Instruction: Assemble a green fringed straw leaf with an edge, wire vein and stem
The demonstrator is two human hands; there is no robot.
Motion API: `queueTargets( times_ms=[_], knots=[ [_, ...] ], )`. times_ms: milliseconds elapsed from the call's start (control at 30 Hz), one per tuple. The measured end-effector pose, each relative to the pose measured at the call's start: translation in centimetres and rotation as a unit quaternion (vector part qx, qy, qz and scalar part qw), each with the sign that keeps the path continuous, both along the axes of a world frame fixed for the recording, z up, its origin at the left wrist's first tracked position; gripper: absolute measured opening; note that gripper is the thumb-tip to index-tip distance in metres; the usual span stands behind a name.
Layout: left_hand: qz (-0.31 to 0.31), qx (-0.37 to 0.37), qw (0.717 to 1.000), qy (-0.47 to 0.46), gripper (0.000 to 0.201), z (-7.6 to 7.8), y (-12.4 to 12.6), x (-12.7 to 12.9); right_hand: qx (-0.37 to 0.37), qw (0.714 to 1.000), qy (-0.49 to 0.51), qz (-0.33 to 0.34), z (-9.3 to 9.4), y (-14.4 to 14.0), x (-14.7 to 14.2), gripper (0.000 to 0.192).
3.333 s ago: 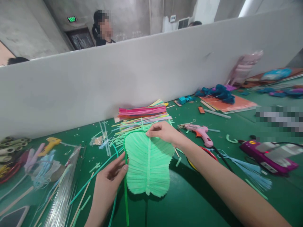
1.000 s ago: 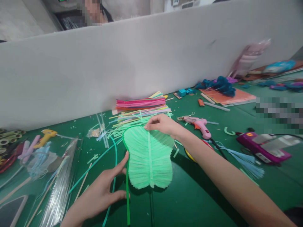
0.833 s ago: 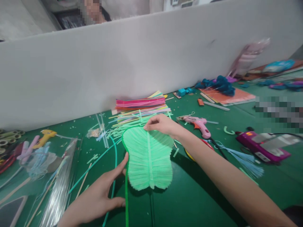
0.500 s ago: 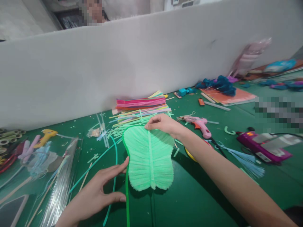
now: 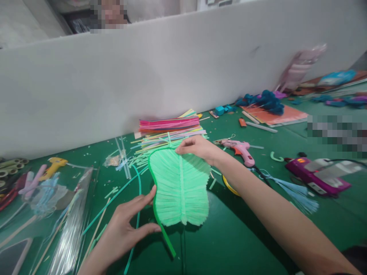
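A mint-green leaf-shaped piece of fuzzy pipe cleaners, with a ridge down its middle, is held above the green table. My right hand pinches its top edge between thumb and fingers. Along the left edge runs a darker green pipe cleaner, its loose lower end slanting down to the right. My left hand is beside that edge, thumb and index finger spread apart. The index fingertip touches the edge at mid-height, and the thumb tip rests by the strip lower down.
Behind the leaf lie bundled colored pipe cleaners. On the right are a pink glue gun, blue tassels and a purple power device. A yellow glue gun and clear plastic packets lie left. A white partition stands behind.
The loose end of the darker green pipe cleaner has swung from hanging straight down to slanting right, under the leaf. My left thumb has moved slightly up and right. My right hand keeps its pinch.
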State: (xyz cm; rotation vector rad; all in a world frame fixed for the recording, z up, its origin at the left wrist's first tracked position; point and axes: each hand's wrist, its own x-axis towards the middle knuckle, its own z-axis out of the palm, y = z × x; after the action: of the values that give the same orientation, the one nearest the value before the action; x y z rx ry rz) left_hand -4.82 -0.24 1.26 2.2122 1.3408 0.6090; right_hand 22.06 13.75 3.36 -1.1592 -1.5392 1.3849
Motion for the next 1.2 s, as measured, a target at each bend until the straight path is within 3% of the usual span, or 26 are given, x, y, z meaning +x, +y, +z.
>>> queueTargets(
  times_ms=[467,667,867,1200],
  knots=[
    [0.02,0.036,0.999,0.012,0.079,-0.4,0.0,0.7,0.005,1.0,0.005,-0.015,-0.3,0.4,0.2,0.007],
    [0.038,-0.016,0.998,-0.045,0.079,-1.3,0.0,0.9,0.017,1.0,-0.007,-0.025,-0.3,0.5,0.3,0.008],
    [0.027,-0.051,0.998,-0.031,0.091,-0.8,-0.1,0.7,0.016,1.0,-0.008,-0.026,-0.1,0.4,0.4,0.007],
    [-0.024,0.107,0.992,0.068,0.058,0.3,-0.4,0.1,0.015,0.999,0.007,-0.037,-0.3,0.8,0.8,0.01]
  ],
)
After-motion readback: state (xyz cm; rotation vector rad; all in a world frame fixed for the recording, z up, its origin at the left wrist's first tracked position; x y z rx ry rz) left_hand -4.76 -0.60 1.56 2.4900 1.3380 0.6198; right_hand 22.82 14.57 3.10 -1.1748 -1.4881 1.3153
